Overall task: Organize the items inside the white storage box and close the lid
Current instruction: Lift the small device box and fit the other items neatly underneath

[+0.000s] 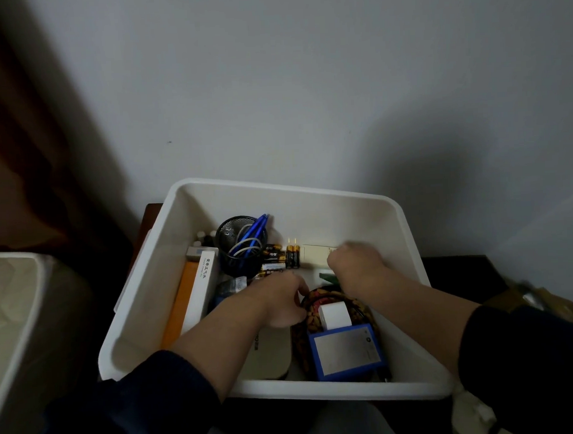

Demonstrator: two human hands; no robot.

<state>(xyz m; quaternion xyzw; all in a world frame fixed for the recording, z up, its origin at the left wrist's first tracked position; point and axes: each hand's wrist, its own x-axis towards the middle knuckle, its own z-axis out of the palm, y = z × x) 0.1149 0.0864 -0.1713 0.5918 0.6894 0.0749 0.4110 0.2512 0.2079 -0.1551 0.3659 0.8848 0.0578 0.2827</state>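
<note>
- Wall (306, 86): plain pale grey, fills upper frame; soft dark shadow at right.
- Curtain (22, 128): brown, hangs along left edge, in shade.
- Dark wood table (459, 269) set vs. wall; top shows at right & a strip at back left.
- Pale lid-like panel (16, 323) at left edge, beside table.
- Cardboard clutter (535, 299) at far right, blurred.
- Light: dim, cool; room underlit.
</note>
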